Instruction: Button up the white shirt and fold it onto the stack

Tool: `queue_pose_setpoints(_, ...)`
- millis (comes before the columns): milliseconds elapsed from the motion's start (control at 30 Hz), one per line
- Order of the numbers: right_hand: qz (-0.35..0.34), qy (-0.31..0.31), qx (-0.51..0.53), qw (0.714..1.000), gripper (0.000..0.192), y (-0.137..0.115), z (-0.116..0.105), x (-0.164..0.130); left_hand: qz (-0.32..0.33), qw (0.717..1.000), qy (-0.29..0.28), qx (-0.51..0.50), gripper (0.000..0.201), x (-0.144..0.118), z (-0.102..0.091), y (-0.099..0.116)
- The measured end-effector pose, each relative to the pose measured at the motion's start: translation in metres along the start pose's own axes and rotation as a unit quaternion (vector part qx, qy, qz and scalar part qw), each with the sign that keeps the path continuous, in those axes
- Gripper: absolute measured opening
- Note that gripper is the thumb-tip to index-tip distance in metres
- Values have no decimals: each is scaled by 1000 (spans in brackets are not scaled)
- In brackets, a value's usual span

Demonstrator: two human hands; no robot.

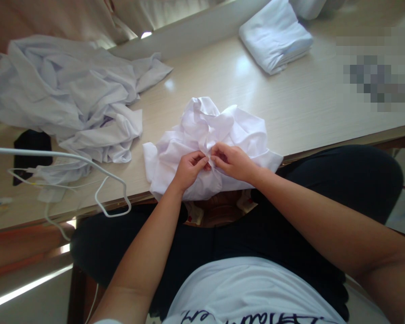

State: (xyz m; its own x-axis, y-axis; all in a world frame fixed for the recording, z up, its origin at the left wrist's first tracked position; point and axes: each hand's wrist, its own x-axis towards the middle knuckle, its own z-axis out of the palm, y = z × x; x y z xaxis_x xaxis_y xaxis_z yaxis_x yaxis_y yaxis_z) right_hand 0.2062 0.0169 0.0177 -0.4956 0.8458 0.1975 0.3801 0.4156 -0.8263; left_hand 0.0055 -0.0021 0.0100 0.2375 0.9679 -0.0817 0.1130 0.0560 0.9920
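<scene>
A crumpled white garment (pixel 222 130) lies at the near edge of the pale wooden table (pixel 307 103). My left hand (pixel 188 170) and my right hand (pixel 232 161) meet at its front middle. Each pinches a fold of the white cloth between thumb and fingers, the fingertips almost touching. The lower part of the garment hangs over the table edge toward my lap.
A loose heap of white clothes (pixel 67 94) covers the table's left side. A folded white stack (pixel 276 35) sits at the far right. White wire hangers (pixel 111 193) and a dark phone-like object (pixel 32 150) lie at the left. A blurred patch is at the right.
</scene>
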Motion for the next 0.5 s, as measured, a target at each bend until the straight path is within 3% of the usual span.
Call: queue_pose_setpoints(500, -3, -11, 8, 1000, 12, 2, 1, 0, -3, 1000, -6, -4, 31, 1, -1, -3)
